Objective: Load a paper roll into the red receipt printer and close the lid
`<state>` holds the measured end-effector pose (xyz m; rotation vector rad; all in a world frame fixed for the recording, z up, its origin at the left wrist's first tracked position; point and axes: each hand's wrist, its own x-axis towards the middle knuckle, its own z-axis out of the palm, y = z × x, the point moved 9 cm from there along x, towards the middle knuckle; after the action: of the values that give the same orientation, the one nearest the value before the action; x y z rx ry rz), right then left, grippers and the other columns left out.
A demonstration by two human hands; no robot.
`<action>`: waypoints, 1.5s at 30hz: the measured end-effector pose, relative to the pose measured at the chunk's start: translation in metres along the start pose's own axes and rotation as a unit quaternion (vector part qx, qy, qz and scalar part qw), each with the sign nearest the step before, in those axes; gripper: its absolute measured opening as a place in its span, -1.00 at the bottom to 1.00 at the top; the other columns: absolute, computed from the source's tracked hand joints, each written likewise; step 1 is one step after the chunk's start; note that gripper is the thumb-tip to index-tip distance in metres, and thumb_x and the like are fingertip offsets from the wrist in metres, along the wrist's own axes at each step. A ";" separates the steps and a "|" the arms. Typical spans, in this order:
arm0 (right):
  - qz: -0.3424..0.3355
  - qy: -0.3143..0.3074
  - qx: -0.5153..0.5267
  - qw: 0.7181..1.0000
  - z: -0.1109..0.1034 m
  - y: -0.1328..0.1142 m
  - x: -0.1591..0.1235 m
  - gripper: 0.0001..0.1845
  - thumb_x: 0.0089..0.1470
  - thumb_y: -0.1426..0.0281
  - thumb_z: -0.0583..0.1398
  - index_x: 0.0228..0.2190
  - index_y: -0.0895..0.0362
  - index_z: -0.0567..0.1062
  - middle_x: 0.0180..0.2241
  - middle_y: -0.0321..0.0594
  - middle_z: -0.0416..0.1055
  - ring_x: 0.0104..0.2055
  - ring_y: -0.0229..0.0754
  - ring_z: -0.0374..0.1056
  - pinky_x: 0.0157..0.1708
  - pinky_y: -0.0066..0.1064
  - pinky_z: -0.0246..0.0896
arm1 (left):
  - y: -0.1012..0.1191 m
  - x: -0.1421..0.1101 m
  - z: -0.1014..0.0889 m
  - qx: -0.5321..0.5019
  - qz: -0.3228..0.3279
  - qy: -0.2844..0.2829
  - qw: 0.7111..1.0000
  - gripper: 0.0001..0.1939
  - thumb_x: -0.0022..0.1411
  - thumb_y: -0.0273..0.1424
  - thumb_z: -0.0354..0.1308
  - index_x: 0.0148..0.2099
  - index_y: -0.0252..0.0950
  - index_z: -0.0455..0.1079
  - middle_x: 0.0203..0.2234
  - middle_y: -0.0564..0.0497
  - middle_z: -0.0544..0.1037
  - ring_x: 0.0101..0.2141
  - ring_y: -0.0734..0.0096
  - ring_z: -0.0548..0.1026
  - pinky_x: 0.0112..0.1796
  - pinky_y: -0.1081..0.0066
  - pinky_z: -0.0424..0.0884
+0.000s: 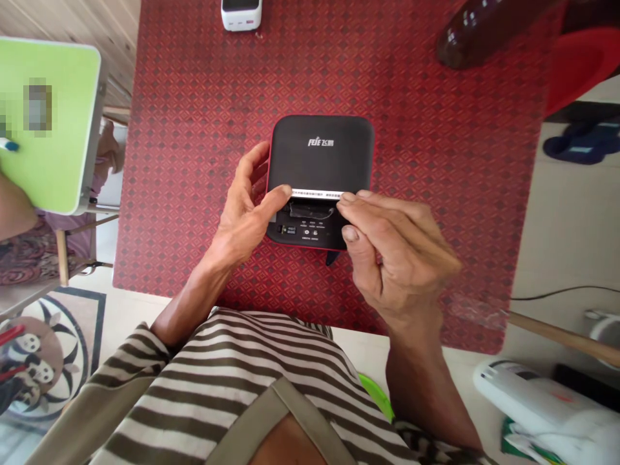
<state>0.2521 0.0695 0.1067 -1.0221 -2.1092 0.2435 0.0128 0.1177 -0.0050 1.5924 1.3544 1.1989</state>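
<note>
Both hands meet at the black printer (pixel 320 165), as its slotted, icon-marked front suggests it to be, which rests on the red tabletop (pixel 194 129) directly before the person. In the head view, the left hand (pixel 249 216) comes in from about 8 o'clock, its thumb laid over the top near the left end of a white printed strip (pixel 312 194) and its other fingers bent along the side; this hold probably keeps the body from sliding or turning. From 4 o'clock the right hand (pixel 397 242) reaches in, 1 fingertip at the strip's right end, the thumb a little apart and lower; I cannot tell whether anything is pinched there. The dark recess (pixel 310 211), with the icons below it, lies on the printer's 6 o'clock side, so the front faces the person and both thumbs can reach it. Well apart, the white gadget (pixel 241 16) at 11 o'clock and the dark bottle (pixel 465 39) near 2 o'clock leave elbow room around the work.
</note>
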 end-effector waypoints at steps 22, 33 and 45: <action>0.184 0.188 0.008 0.965 0.006 0.009 -0.069 -0.46 0.56 0.27 0.48 0.47 -0.15 0.77 0.04 -0.10 0.89 -0.19 0.07 0.81 -0.19 -0.11 0.75 | 0.027 -0.042 -0.013 -0.016 -0.058 -0.009 0.998 -0.50 0.82 -0.12 0.25 0.66 0.14 0.45 0.50 -0.05 0.79 0.39 -0.10 0.81 0.24 -0.16 0.85; 0.268 0.214 0.143 0.928 0.017 0.023 -0.081 -0.44 0.55 0.11 0.52 0.46 -0.34 0.69 0.11 -0.22 0.86 0.03 0.12 0.87 -0.11 0.00 0.87 | 0.027 -0.040 -0.005 -0.180 -0.128 0.041 0.974 -0.49 0.67 -0.02 0.48 0.50 0.02 0.57 0.42 -0.07 0.82 0.47 -0.13 0.75 0.43 -0.08 0.75; 0.262 0.225 0.167 0.923 0.017 0.027 -0.074 -0.53 0.54 0.12 0.51 0.38 -0.27 0.72 0.05 -0.18 0.85 0.00 0.16 0.86 -0.08 0.05 0.86 | 0.014 -0.041 0.001 -0.195 -0.115 0.047 0.973 -0.44 0.65 -0.02 0.50 0.53 0.05 0.54 0.44 -0.08 0.81 0.45 -0.13 0.78 0.47 -0.15 0.74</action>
<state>0.2844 0.0352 0.0413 -1.2707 -1.2999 0.5519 0.0171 0.0747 -0.0002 1.0854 1.2303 1.3125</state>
